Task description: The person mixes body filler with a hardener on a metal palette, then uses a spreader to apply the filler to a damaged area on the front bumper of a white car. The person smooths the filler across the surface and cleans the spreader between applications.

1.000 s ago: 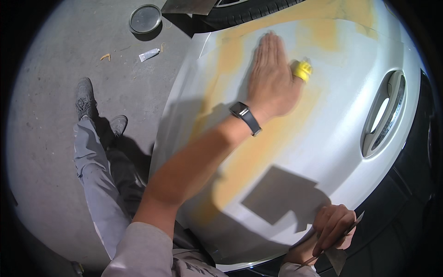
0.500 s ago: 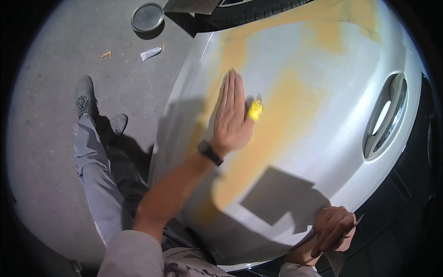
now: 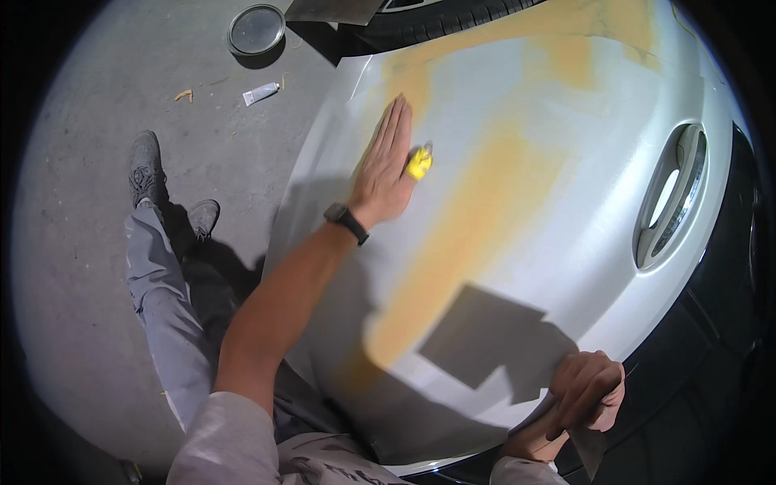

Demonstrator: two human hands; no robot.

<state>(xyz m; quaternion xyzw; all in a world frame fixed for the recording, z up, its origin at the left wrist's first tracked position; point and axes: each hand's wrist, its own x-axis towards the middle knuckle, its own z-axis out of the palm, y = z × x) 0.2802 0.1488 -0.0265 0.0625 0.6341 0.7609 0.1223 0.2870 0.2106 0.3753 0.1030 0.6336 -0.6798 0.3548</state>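
Observation:
My left hand lies flat on a pale silver car door, fingers stretched out and together. Yellow tape wraps its thumb, and a dark watch sits on the wrist. Orange-yellow filler runs in a broad streak to the right of that hand, with another patch beyond the fingertips. At the lower right, my right hand is closed around a thin, flat grey scraper plate, seen nearly edge-on and partly hidden by the fingers. A squarish shadow falls on the panel beside it.
The door handle stands out at the right. A tyre is at the top, near a dark flat sheet. On the concrete floor lie a round can lid or tin, a white tube and an orange scrap.
My left hand has slid over the panel, up and to the left. My right hand stays in about the same place, with the scraper plate turned slightly.

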